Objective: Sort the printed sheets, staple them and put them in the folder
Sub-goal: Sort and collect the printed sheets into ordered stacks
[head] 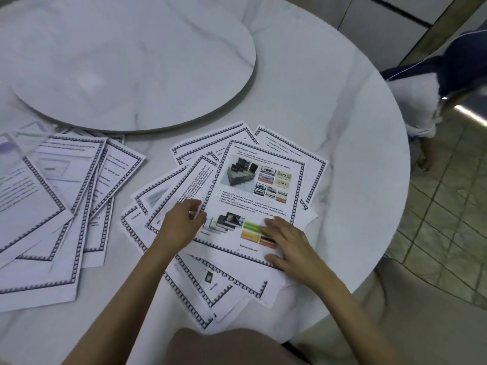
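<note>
— Closest to us, what's that?
— One brown blur (232, 349), too soft to name. Above it, two forearms (126, 299) reach over the counter (342, 127).
— And the sheets?
— Two heaps. One fanned heap (237, 285) lies under both grips, near the counter's front edge. The other heap (66, 206) lies to its left, apart. They overlap too much for a sheet count.
— The grips?
— Left grip (181, 222) rests on the fanned heap, fingers curled at the left edge of the one picture sheet (261, 185) on top. Pinching or only touching, I can't tell. Right grip (287, 243) lies flat, fingers spread, pressing that sheet's lower right corner.
— Anything else?
— One round turntable (131, 61), behind both heaps.
</note>
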`<state>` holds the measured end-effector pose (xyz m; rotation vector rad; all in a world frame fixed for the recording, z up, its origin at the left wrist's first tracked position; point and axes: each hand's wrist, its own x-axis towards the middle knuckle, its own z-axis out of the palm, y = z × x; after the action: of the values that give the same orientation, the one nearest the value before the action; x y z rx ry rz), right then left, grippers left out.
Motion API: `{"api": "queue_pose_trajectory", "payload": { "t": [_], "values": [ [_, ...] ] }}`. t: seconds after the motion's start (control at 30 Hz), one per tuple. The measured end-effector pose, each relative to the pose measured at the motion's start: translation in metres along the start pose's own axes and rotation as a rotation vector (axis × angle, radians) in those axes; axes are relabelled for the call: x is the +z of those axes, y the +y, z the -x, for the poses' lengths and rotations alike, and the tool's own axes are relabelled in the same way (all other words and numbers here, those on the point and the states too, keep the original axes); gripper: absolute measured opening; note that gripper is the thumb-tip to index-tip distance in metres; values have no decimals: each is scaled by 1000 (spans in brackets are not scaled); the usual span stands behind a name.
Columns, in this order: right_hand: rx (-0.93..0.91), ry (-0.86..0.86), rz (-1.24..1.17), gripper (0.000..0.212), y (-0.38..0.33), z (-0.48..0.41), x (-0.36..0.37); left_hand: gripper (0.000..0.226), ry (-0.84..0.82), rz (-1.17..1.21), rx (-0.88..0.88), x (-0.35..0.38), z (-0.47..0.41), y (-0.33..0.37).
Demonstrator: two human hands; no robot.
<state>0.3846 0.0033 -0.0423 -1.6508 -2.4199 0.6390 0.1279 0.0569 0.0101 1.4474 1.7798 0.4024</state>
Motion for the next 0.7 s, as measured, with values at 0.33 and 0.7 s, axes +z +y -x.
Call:
{"api": "queue_pose_trajectory", "payload": {
  "t": [0.33,0.7],
  "values": [
    [-39,-118,-79,58,-3,-6,-12,13,0,118,-103,7,6,3],
    [18,105,-212,34,0,-8,-16,18,162,272,-123,1,20,-15]
  ]
}}
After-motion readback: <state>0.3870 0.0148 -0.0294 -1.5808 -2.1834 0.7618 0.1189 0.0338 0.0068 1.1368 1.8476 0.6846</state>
